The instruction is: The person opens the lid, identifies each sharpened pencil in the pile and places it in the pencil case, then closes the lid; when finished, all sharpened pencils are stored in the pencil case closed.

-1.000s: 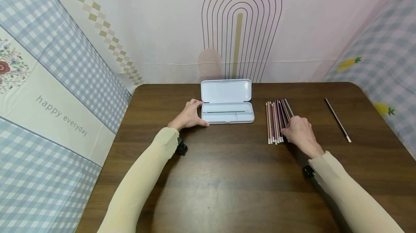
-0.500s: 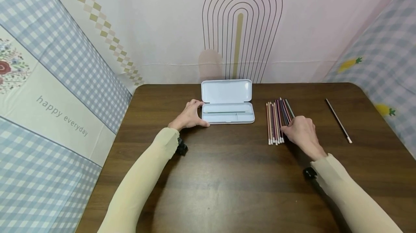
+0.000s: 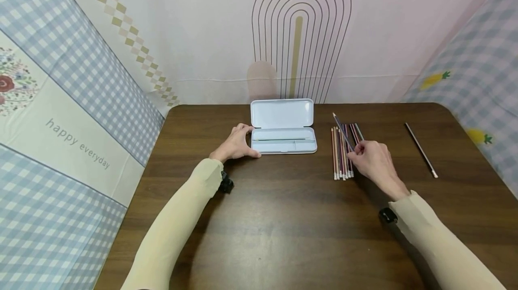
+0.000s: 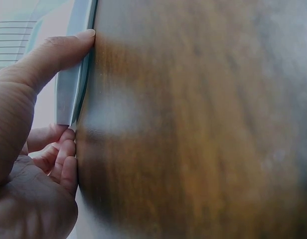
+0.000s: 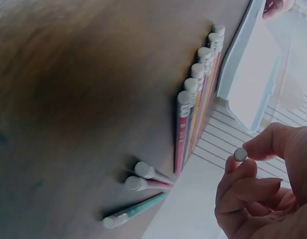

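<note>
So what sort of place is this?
Perhaps a makeshift study corner, though I can't tell whether it's in a home: a brown table, patterned cloth behind it, and an open pencil case near grouped pencils.

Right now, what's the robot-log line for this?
left hand: holds case | right hand: pinches pencil | case: open, green pencil inside | other pencils: on table

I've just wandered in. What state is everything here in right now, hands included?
Pencil case: open, lid swung back.
Green pencil: lying lengthwise inside the case.
Held pencil: pinched, slanting over the grouped pencils.
Grouped pencils: lying close together, white-ended.
Lone pencil: lying apart, unheld.
Left hand: gripping the case's left end.
Right hand: pinching one pencil.
</note>
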`<state>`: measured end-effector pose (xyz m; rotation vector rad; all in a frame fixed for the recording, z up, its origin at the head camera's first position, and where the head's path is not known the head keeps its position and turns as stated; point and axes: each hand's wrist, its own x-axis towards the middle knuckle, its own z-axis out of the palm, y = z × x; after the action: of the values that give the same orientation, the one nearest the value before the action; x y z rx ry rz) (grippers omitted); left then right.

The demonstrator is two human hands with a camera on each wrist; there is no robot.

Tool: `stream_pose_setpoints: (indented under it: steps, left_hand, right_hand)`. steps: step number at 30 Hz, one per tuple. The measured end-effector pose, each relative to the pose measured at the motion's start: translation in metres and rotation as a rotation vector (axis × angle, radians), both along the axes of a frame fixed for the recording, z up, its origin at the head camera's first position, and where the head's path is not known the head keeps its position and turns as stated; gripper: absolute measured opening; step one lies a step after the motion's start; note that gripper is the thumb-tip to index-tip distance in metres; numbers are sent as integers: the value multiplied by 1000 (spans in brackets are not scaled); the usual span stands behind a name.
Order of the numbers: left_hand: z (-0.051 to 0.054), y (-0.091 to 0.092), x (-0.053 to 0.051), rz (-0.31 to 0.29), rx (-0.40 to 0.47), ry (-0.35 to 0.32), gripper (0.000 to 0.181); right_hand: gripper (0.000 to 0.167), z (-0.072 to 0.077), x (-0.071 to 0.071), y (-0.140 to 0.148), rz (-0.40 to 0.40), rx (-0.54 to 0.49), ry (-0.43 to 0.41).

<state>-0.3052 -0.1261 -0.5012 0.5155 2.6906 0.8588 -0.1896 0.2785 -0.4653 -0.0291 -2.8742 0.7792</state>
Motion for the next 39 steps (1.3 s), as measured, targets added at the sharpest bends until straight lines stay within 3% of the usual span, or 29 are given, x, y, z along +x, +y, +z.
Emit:
stream_pose_setpoints:
  steps: [5,9,18,22,25,31,39]
  left_hand:
    - [-1,0,-1,3,4,-2,102]
    - [5,1,3,5,0,-12,101]
    - [4,1,3,10,-5,-22,101]
    - [-4,-1,-2,5,-2,-10,103]
    - [-7,-1,-4,0,0,-8,104]
    - [2,0,1,8,1,-29,103]
    - [-15,-3,-11,8,35,-12,106]
  right_hand:
    - [15,4,0,-8,60,-17,50]
    - [11,9,-3,-14,118,-48,54]
    - [11,16,-18,-30,256,-48,115]
    - [12,17,-27,-39,335,-25,130]
    - [12,18,-33,-45,374,-2,125]
    - [15,16,-44,-57,424,7,74]
    - [14,8,-60,-66,487,50,32]
